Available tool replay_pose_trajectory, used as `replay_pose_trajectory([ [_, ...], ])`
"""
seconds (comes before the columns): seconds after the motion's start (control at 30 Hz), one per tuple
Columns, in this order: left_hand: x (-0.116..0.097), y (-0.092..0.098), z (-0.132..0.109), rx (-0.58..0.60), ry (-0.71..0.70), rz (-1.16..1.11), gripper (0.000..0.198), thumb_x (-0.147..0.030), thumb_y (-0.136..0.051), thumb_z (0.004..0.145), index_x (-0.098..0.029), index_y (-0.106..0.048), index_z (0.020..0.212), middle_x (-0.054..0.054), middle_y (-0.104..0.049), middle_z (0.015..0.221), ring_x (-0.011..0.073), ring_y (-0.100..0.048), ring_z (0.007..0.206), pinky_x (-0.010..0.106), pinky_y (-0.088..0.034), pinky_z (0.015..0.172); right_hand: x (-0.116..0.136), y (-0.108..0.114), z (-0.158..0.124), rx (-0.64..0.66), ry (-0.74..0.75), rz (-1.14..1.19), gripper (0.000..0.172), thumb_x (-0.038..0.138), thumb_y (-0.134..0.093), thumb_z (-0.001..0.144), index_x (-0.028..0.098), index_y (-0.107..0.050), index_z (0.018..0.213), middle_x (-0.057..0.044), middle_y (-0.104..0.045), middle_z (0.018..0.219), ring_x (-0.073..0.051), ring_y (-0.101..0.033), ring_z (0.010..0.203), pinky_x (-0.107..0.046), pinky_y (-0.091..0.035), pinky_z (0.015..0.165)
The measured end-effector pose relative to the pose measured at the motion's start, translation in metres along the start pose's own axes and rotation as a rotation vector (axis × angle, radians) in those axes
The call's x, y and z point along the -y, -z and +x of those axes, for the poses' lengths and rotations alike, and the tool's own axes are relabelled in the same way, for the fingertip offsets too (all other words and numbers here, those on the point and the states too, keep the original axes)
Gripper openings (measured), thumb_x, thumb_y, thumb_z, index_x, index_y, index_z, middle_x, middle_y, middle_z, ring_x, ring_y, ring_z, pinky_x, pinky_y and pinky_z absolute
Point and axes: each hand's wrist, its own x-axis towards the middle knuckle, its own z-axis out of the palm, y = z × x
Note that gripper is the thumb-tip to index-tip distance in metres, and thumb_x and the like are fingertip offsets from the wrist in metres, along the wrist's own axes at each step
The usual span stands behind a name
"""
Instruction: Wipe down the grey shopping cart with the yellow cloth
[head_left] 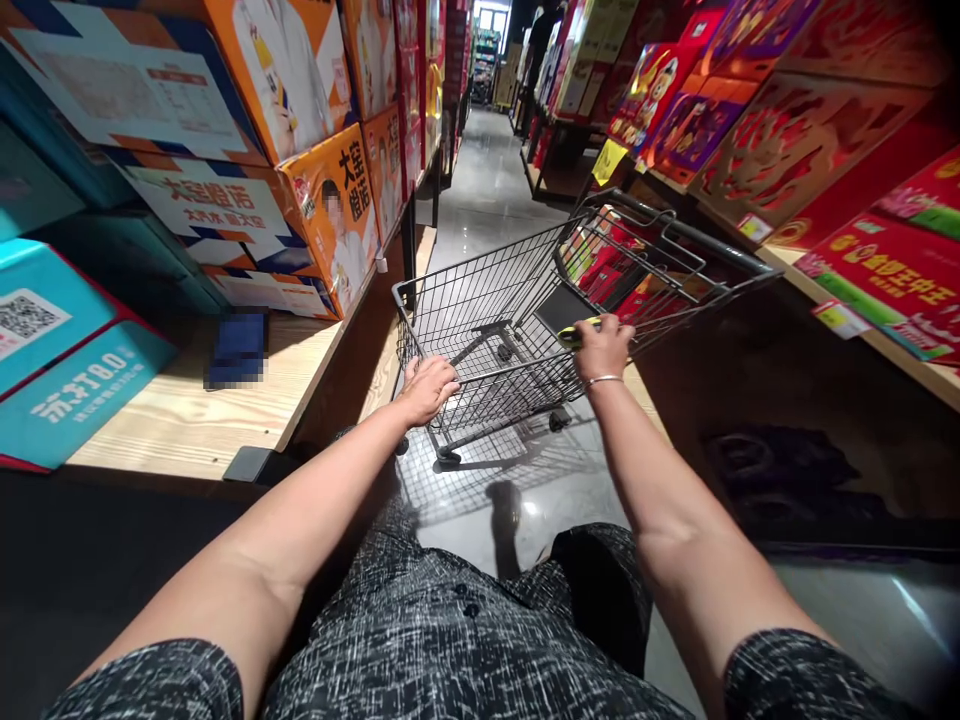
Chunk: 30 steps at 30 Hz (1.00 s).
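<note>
A dark wire shopping cart [487,385] stands at an angle across the aisle, its handle bar [690,235] at the far right. My left hand [430,388] is closed over the rim at the cart's near left corner. Farther right, my right hand [604,352], with a thin bracelet at the wrist, is at the cart's near side rim. Its fingers are closed on a small yellow-green and black object [576,332], whose kind I cannot make out. Through the mesh, the basket shows only its wires and a dark seat panel [564,308].
Orange cartons [330,220] are stacked on the left wooden shelf [255,410], near a turquoise box [82,350] and a dark blue item [238,345]. Red gift boxes [885,270] line the right shelf, close to the cart's handle. The grey aisle floor [487,170] runs ahead.
</note>
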Motion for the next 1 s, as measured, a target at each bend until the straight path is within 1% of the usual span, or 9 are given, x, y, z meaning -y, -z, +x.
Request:
replay_pose_trajectory([
  [0.2, -0.005, 0.014, 0.003, 0.031, 0.085, 0.043, 0.042, -0.026, -0.040, 0.102, -0.033, -0.060, 0.137, 0.003, -0.063, 0.145, 0.0289, -0.034, 0.153, 0.068, 0.003, 0.126, 0.101, -0.025, -0.088, -0.127, 0.122, 0.233, 0.063, 0.001, -0.055, 0.073, 0.028, -0.068, 0.128, -0.013, -0.043, 0.142, -0.032, -0.035, 0.122, -0.051, -0.048, 0.101],
  [0.3, -0.010, 0.020, 0.007, 0.052, 0.107, 0.025, 0.051, -0.017, -0.040, 0.096, -0.030, -0.057, 0.142, 0.003, -0.070, 0.137, 0.0251, -0.055, 0.138, 0.061, 0.005, 0.130, 0.128, -0.039, -0.114, -0.149, 0.194, 0.361, 0.057, 0.004, -0.056, 0.080, 0.033, -0.069, 0.127, -0.010, -0.043, 0.141, -0.032, -0.035, 0.128, -0.055, -0.044, 0.110],
  [0.4, -0.010, 0.027, 0.011, 0.068, 0.156, -0.123, 0.051, -0.025, -0.031, 0.101, -0.028, -0.052, 0.147, 0.002, -0.074, 0.129, 0.0233, -0.060, 0.134, 0.058, 0.004, 0.131, 0.141, -0.062, -0.134, -0.143, 0.256, 0.424, 0.047, 0.009, -0.055, 0.087, 0.036, -0.072, 0.122, -0.009, -0.045, 0.139, -0.031, -0.036, 0.132, -0.052, -0.042, 0.113],
  [0.5, -0.006, 0.034, 0.014, 0.085, 0.201, -0.199, 0.054, -0.035, -0.018, 0.107, -0.027, -0.055, 0.146, 0.002, -0.073, 0.132, 0.0232, -0.054, 0.141, 0.058, 0.003, 0.130, 0.146, -0.095, -0.164, 0.001, 0.323, 0.435, 0.042, 0.009, -0.056, 0.089, 0.036, -0.076, 0.115, -0.007, -0.049, 0.137, -0.029, -0.039, 0.130, -0.048, -0.043, 0.112],
  [0.63, -0.004, 0.036, 0.013, 0.138, 0.176, -0.055, 0.060, -0.038, -0.014, 0.108, -0.030, -0.069, 0.131, -0.001, -0.068, 0.141, 0.0234, -0.051, 0.141, 0.057, 0.002, 0.130, 0.140, -0.138, -0.212, 0.376, 0.310, 0.379, 0.042, 0.002, -0.059, 0.081, 0.031, -0.078, 0.105, -0.008, -0.058, 0.129, -0.027, -0.048, 0.112, -0.042, -0.051, 0.096],
  [0.7, -0.003, 0.035, 0.012, 0.118, 0.172, -0.044, 0.062, -0.037, -0.011, 0.109, -0.032, -0.068, 0.132, -0.003, -0.068, 0.140, 0.0211, -0.052, 0.140, 0.054, 0.001, 0.131, 0.133, -0.148, -0.225, 0.428, 0.272, 0.367, 0.042, -0.001, -0.059, 0.076, 0.026, -0.079, 0.100, -0.010, -0.060, 0.122, -0.026, -0.049, 0.105, -0.041, -0.051, 0.089],
  [0.83, -0.001, 0.032, 0.009, 0.072, 0.166, -0.078, 0.061, -0.036, -0.011, 0.109, -0.029, -0.066, 0.136, -0.001, -0.068, 0.139, 0.0195, -0.051, 0.140, 0.052, -0.001, 0.132, 0.119, -0.143, -0.213, 0.340, 0.258, 0.403, 0.052, -0.005, -0.053, 0.073, 0.027, -0.078, 0.107, -0.011, -0.058, 0.125, -0.026, -0.048, 0.108, -0.041, -0.049, 0.094],
  [0.9, 0.000, 0.033, 0.008, 0.054, 0.164, -0.085, 0.060, -0.037, -0.012, 0.109, -0.027, -0.066, 0.136, 0.001, -0.068, 0.139, 0.0201, -0.050, 0.141, 0.052, -0.001, 0.132, 0.113, -0.129, -0.191, 0.287, 0.268, 0.420, 0.056, -0.003, -0.052, 0.076, 0.030, -0.076, 0.114, -0.009, -0.055, 0.129, -0.026, -0.046, 0.113, -0.041, -0.048, 0.098],
  [1.0, 0.002, 0.034, 0.007, 0.052, 0.153, -0.090, 0.062, -0.038, -0.011, 0.110, -0.027, -0.067, 0.136, 0.001, -0.068, 0.139, 0.0206, -0.049, 0.141, 0.051, -0.001, 0.132, 0.105, -0.098, -0.153, 0.074, 0.275, 0.475, 0.054, 0.002, -0.054, 0.079, 0.032, -0.074, 0.119, -0.008, -0.051, 0.131, -0.027, -0.046, 0.118, -0.044, -0.048, 0.103],
])
